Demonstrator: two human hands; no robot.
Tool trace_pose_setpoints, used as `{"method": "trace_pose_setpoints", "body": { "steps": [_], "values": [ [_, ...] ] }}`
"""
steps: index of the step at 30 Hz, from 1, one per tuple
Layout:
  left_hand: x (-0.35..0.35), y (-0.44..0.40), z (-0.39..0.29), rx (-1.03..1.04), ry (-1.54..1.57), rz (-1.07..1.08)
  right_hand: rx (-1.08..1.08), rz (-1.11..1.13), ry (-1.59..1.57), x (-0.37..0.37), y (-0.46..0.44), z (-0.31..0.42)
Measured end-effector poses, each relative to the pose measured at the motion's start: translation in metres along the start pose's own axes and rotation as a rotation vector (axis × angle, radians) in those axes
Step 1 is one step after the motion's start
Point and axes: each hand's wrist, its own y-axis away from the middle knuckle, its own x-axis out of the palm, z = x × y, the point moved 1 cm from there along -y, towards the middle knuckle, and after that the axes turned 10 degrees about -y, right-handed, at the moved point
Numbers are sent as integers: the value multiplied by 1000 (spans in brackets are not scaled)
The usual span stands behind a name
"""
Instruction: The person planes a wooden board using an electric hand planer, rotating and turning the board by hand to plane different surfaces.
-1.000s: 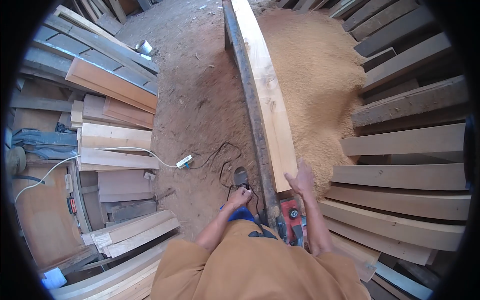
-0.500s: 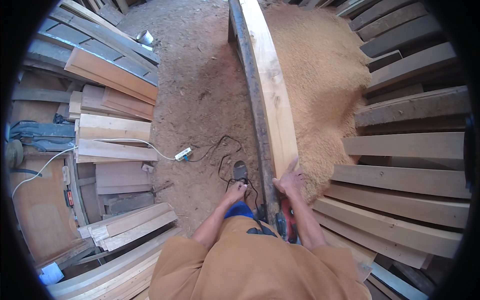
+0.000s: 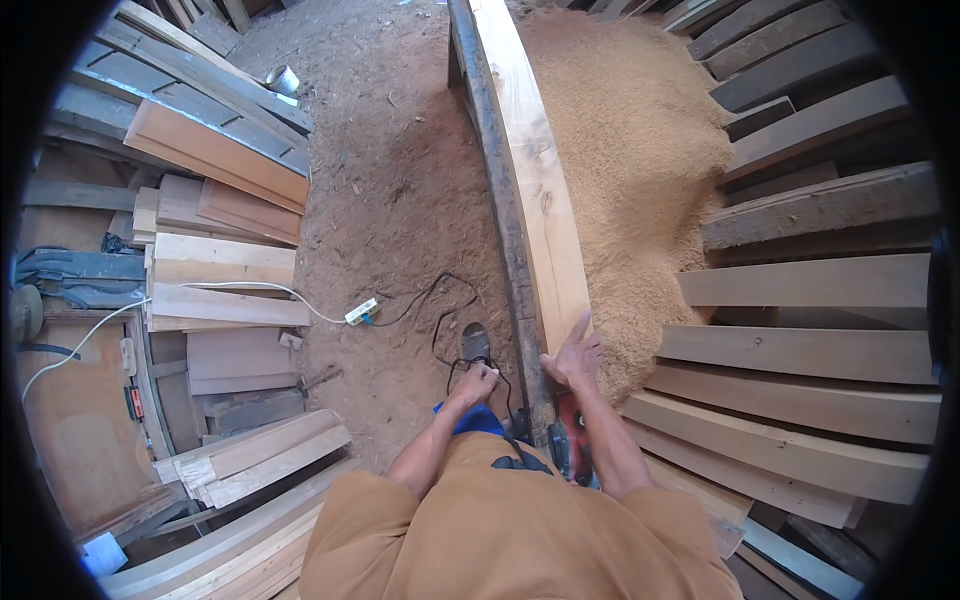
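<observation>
A long pale plank lies lengthwise on a dark narrow bench beam. At the plank's near end is my right hand, palm partly turned up and fingers apart, gripping nothing. My left hand is closed around a black power cord, left of the beam and above my shoe. The cord runs across the ground to a white power strip. Below my right hand, a red and black power tool rests by the beam, partly hidden by my forearm.
Sawdust is heaped along the plank's right side. Stacked boards line the right; more boards lie at the left. A white cable crosses the left stack. A whitish pot sits at the far left.
The whole view has shifted slightly left. My right hand has tilted a little at the plank's end; my left hand keeps its closed grip on the cord.
</observation>
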Motion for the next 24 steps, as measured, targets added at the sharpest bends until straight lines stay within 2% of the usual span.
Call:
{"method": "trace_pose_setpoints", "body": {
  "steps": [6,11,14,17,21,24],
  "values": [
    [-8,0,-7,26,58,-6,-82,-45,-4,-5,12,-6],
    [-10,-1,1,70,-29,-63,-158,-62,-38,-32,5,-29],
    [-6,-3,12,44,-24,-43,-212,-33,-260,-43,-13,-48],
    [-4,-4,14,57,6,-39,-178,36,-187,-39,-13,-44],
    [11,-18,33,37,44,-5,-83,-58,39,1,5,-20],
    [18,-26,42,26,39,11,-56,92,-56,-9,-1,-19]
  ]
}}
